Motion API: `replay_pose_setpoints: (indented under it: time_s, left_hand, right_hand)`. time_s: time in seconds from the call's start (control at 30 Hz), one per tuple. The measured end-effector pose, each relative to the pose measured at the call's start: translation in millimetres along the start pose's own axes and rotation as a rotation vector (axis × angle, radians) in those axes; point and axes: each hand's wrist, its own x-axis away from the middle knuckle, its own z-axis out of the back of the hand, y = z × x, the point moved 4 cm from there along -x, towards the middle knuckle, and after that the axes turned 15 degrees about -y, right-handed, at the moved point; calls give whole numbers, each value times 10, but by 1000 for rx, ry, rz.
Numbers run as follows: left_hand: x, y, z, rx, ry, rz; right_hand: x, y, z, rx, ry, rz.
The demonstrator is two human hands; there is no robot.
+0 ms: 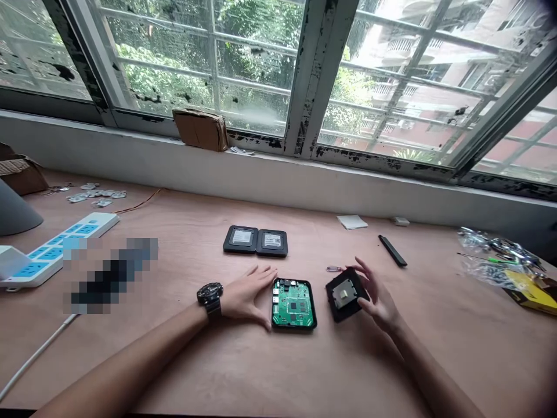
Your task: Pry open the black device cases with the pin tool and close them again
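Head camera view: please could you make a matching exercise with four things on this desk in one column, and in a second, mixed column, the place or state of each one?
Things:
1. green circuit board
2. black square casing
3. two black square units
4. power strip

Places and states:
A. held by the right hand
B. beside the left hand
C. showing blue sockets, at the far left
D. lying side by side, behind the board

Pairs: 1-B, 2-A, 3-D, 4-C
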Motion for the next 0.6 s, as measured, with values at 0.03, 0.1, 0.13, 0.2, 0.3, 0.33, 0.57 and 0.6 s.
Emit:
replay_pose_setpoints:
  time_s: [0.03,0.1,0.13,0.2,0.3,0.33,0.57,0.6]
  left_hand:
    - [9,-30,0,-16,21,-1]
    - [64,-116,13,-60,63,11]
    - [103,-159,23,-83,77,18]
    - [176,-221,46,-117,88,24]
    - [235,-248,66,-136,87,33]
    - [239,-245,66,-140,85,36]
    - [260,-239,38,-106,87,11]
    - [269,-240,38,-100,84,3]
  right_hand:
    - [-45,-24,-18,-72,24,5]
    - [-165,-130,-102,-166,10,22]
    - [-233,-215,-157,-189,-19,36]
    - [-373,-441,-279,-186,-101,73]
    - [-572,-832,-487,36,-241,120]
    - [-632,-937,-584,145,-320,116]
    - [-869,-1065,-1181,492,-485,168]
    - [-874,-1022,-1235,510,-496,169]
